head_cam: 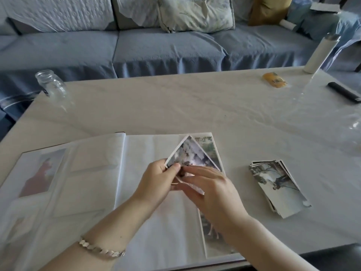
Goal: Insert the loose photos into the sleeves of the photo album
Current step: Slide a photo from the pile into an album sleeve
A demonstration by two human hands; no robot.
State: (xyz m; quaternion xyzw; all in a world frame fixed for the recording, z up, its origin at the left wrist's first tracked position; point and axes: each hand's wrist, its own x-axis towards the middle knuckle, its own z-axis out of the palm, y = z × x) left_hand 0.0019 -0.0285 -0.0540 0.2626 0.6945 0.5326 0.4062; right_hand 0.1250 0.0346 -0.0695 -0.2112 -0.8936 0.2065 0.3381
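Note:
An open photo album (pixel 93 184) lies on the table in front of me. One photo sits in a sleeve on its left page, and others fill the right edge of the right page. Over the right page I hold up a loose photo (pixel 192 153), tilted like a diamond. My left hand (pixel 158 180) pinches its lower left corner with thumb and fingers. My right hand (pixel 213 192) holds its lower right side, fingers laid across the front. A stack of loose photos (pixel 277 184) lies on the table to the right of the album.
A glass jar (pixel 51 85) stands at the table's far left. Far right are a white bottle (pixel 320 53), an orange packet (pixel 274 80) and a black remote (pixel 343 92). A blue sofa (pixel 156 49) with cushions runs behind the table.

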